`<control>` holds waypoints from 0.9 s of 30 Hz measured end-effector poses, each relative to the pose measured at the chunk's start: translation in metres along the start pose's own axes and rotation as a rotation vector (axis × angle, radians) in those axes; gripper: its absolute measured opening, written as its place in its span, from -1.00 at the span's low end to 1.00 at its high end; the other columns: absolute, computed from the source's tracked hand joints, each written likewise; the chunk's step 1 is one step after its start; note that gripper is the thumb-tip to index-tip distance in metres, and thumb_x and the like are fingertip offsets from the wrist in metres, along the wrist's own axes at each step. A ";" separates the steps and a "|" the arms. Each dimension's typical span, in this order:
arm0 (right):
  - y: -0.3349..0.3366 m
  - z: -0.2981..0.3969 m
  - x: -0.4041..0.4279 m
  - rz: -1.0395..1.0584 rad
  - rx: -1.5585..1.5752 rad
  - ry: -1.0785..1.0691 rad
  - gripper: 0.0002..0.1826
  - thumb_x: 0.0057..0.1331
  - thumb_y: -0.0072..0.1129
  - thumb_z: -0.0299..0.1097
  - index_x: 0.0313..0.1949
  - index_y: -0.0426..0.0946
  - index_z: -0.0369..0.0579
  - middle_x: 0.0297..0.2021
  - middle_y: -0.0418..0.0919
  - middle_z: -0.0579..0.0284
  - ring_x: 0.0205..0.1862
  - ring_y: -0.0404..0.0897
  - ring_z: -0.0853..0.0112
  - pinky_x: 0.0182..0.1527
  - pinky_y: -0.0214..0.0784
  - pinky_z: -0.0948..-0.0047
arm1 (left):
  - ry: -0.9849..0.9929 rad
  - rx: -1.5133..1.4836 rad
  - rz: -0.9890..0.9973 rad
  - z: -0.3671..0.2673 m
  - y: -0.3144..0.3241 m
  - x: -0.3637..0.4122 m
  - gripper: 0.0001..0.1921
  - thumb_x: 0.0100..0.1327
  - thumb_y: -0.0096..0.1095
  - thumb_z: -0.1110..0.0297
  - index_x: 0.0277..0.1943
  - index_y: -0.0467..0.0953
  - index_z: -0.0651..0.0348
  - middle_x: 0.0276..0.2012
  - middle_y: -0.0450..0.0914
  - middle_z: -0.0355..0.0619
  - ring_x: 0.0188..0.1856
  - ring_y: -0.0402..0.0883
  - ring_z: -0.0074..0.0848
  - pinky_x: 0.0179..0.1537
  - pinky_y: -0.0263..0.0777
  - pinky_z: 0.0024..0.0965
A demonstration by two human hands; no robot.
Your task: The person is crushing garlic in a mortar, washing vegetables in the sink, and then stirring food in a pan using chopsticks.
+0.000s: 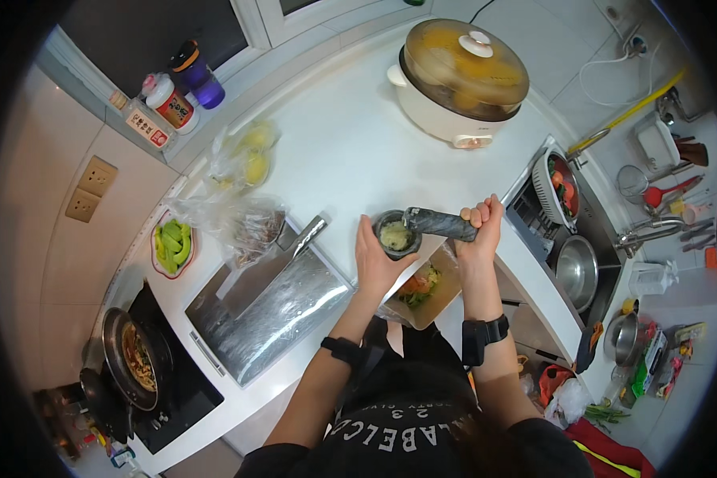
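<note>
My left hand (377, 258) wraps around a small dark stone mortar (415, 244) near the counter's front edge. Pale green mash, perhaps crushed garlic, (395, 235) lies inside it. In my right hand (483, 230) is a dark stone pestle (445, 223), held almost level. Its blunt head is over the mortar's right rim, with a little mash on it; I cannot tell whether they touch. Below the mortar a scrap bin (445, 284) holds vegetable peelings (419, 287).
Left of me a cleaver (263, 269) lies on a metal cutting board (287, 310), beside plastic bags (245, 224) and a plate of green pieces (173, 246). A frying pan (132, 361) with food sits on the cooktop. A lidded electric pot (448, 119) stands behind; the sink (603, 287) is right.
</note>
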State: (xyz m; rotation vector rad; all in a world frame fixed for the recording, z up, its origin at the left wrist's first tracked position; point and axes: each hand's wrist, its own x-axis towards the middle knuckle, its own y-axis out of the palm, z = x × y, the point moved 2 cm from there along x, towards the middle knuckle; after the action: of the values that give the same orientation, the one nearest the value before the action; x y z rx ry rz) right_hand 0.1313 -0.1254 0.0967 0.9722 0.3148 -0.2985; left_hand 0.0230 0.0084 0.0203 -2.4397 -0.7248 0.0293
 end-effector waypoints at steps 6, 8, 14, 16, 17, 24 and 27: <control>-0.014 0.023 -0.009 -0.104 0.132 -0.037 -0.78 0.36 -0.02 -0.24 -0.41 0.24 0.02 -0.72 0.08 0.45 -0.71 0.10 0.58 -0.55 0.14 0.52 | 0.128 -0.016 -0.175 -0.018 -0.014 -0.028 -0.13 -0.07 0.49 0.24 0.22 0.10 0.41 0.22 0.14 0.23 0.26 0.12 0.04 0.24 0.03 -0.05; -0.011 0.036 -0.018 -0.067 0.119 -0.074 -0.78 0.36 -0.03 -0.23 -0.41 0.24 0.01 -0.72 0.08 0.44 -0.72 0.10 0.58 -0.55 0.15 0.51 | 0.176 -0.002 -0.248 -0.027 -0.014 -0.039 -0.30 0.03 0.42 0.28 0.16 0.22 0.39 0.17 0.24 0.19 0.21 0.21 -0.01 0.21 0.08 -0.08; -0.028 0.107 -0.042 -0.013 -0.030 -0.355 -0.77 0.39 -0.07 -0.23 -0.42 0.27 -0.03 -0.75 0.10 0.38 -0.79 0.09 0.53 -0.63 0.11 0.44 | 0.247 -0.385 0.492 -0.102 0.046 -0.076 -0.73 0.37 -0.05 0.29 -0.10 0.47 0.34 -0.16 0.53 -0.01 -0.07 0.51 -0.24 0.00 0.32 -0.26; -0.046 0.134 -0.051 0.022 -0.099 -0.460 -0.73 0.41 -0.10 -0.23 -0.45 0.27 -0.06 -0.78 0.12 0.34 -0.85 0.11 0.49 -0.71 0.08 0.40 | -0.070 -0.772 0.709 -0.131 0.071 -0.098 -0.59 0.45 -0.22 0.12 -0.04 0.45 0.33 -0.09 0.52 -0.02 -0.01 0.50 -0.34 0.00 0.33 -0.32; -0.057 0.148 -0.058 0.079 -0.142 -0.523 -0.74 0.41 -0.10 -0.24 -0.43 0.27 -0.05 -0.78 0.13 0.33 -0.85 0.18 0.48 -0.71 0.15 0.38 | -0.051 -0.773 0.748 -0.142 0.084 -0.106 -0.59 0.45 -0.22 0.12 -0.04 0.45 0.33 -0.09 0.52 -0.02 -0.01 0.50 -0.34 0.00 0.33 -0.32; -0.162 0.239 -0.098 0.113 -0.449 -0.848 -0.81 0.41 -0.16 -0.43 -0.41 0.21 -0.15 -0.75 0.20 0.28 -0.78 0.33 0.45 -0.60 0.31 0.39 | -0.552 -1.200 1.175 -0.212 0.189 -0.180 -0.53 0.44 -0.33 -0.08 0.14 0.29 0.08 0.06 0.40 -0.22 0.13 0.38 -0.51 0.15 0.20 -0.33; -0.215 0.281 -0.101 0.180 -0.394 -0.930 -0.89 0.37 -0.09 -0.53 -0.37 0.26 -0.21 -0.66 0.41 0.18 -0.66 0.48 0.46 -0.57 0.29 0.51 | -0.716 -1.282 1.265 -0.256 0.220 -0.214 -0.59 0.44 -0.30 -0.05 0.06 0.34 0.05 0.01 0.42 -0.28 0.09 0.40 -0.55 0.08 0.23 -0.36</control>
State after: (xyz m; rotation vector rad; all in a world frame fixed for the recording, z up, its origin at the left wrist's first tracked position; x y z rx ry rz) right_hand -0.0081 -0.4646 0.1214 0.3926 -0.5468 -0.4686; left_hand -0.0050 -0.3850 0.0825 -3.6386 1.0773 1.3048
